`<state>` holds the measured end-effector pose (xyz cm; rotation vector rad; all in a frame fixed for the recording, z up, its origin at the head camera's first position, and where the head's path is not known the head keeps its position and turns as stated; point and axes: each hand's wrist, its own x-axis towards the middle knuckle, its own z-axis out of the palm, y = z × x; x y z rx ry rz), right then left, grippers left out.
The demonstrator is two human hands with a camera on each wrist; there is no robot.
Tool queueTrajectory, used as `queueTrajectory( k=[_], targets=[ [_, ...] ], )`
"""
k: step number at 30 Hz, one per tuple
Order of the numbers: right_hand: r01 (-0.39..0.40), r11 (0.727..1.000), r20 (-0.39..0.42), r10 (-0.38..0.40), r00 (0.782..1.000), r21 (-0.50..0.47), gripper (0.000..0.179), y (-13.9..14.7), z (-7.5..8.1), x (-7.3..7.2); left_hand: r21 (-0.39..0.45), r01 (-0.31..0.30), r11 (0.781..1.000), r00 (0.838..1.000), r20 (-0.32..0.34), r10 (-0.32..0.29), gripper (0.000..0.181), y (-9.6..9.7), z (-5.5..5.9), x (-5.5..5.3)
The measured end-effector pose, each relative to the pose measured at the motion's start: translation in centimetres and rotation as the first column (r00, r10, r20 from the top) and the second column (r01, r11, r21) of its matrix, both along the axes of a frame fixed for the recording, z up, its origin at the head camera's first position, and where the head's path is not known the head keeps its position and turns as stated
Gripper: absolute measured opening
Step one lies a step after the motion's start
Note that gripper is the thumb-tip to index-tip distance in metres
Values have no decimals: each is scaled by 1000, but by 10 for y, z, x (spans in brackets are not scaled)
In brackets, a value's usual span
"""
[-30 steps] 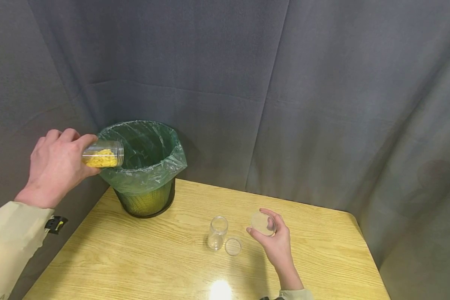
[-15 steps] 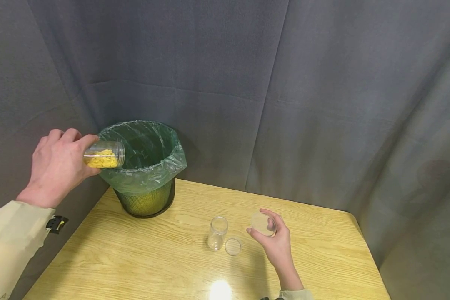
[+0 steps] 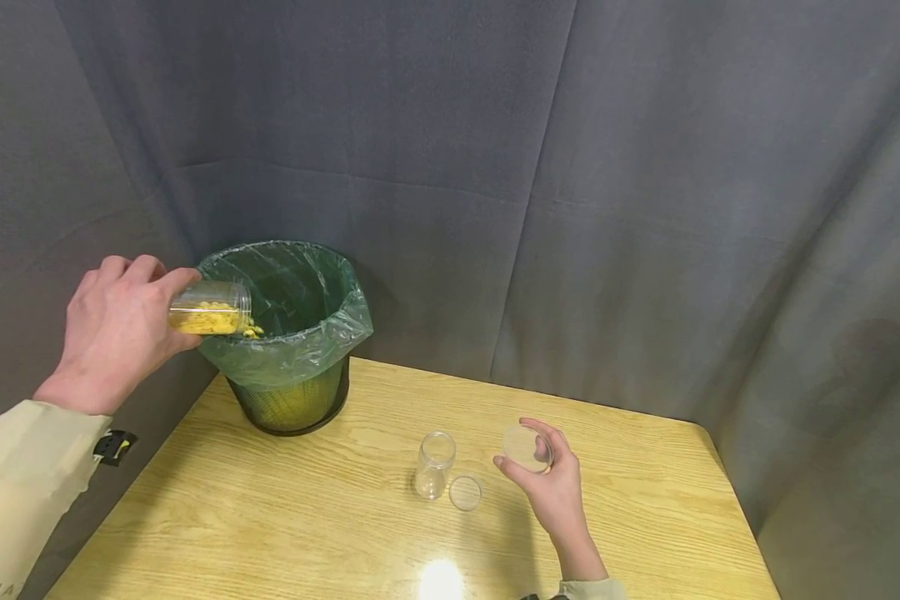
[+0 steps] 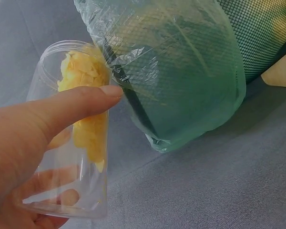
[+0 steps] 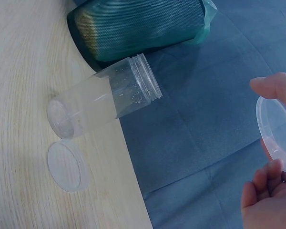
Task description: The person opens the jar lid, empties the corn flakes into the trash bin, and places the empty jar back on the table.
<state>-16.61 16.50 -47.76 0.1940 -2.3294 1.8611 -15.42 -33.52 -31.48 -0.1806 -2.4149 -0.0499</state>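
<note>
My left hand [image 3: 116, 329] grips a clear plastic jar [image 3: 208, 293] lying nearly on its side, its open mouth over the rim of the waste bin. Yellow flakes [image 4: 86, 71] fill its lower side, and a few yellow pieces [image 3: 252, 330] spill from the mouth. The bin [image 3: 292, 404] is black mesh with a green plastic liner [image 3: 300, 358] folded over its rim. Above the table, my right hand [image 3: 555, 475] holds a round clear lid [image 5: 278, 131] by its edge between thumb and fingers.
A second clear jar [image 3: 433, 471], without a lid and with small crumbs inside near its neck, stands upright on the wooden table [image 3: 330, 517]. Beside it lies another clear lid [image 3: 466, 493]. Grey curtains [image 3: 435, 167] hang behind and at both sides.
Yellow flakes have slid toward the jar's mouth, and some now drop out into the bin. The left hand has shifted slightly right. The right hand and its lid stay in place.
</note>
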Motion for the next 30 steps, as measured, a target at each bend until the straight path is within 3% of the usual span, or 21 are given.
queueTrajectory(
  k=[30],
  targets=[
    [-1, 1000, 3, 1, 1000, 6, 59, 1, -2, 1, -37, 15, 999, 1000, 1, -15, 72, 3, 2, -3]
  ],
)
